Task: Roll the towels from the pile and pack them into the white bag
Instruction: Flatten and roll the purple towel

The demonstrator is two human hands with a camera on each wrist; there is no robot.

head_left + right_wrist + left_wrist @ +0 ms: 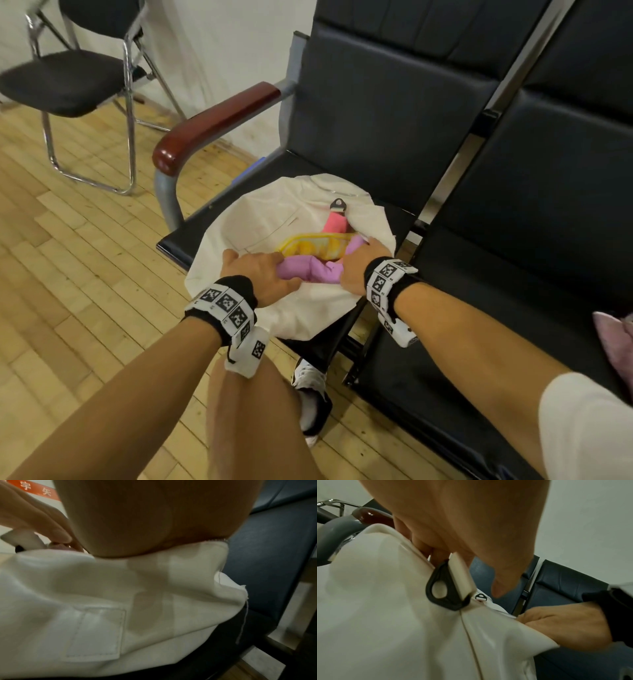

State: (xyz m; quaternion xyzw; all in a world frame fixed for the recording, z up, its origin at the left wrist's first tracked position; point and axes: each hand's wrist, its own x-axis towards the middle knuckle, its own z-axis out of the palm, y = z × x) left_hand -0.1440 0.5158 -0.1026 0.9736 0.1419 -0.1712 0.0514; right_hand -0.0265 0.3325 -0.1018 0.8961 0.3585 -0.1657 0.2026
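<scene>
The white bag lies open on a black chair seat. Inside it are a yellow rolled towel and a pink rolled towel. A lilac rolled towel lies across the bag's mouth. My left hand grips its left end, and my right hand grips its right end. The fingertips of both are hidden inside the bag. In the left wrist view the left hand curls in behind the bag's rim, beside a black strap ring. My right palm presses on the bag's edge.
More lilac towels lie on the neighbouring black seat at the far right. A brown armrest borders the bag's chair on the left. A folding chair stands on the wood floor at the back left. My knee is below the bag.
</scene>
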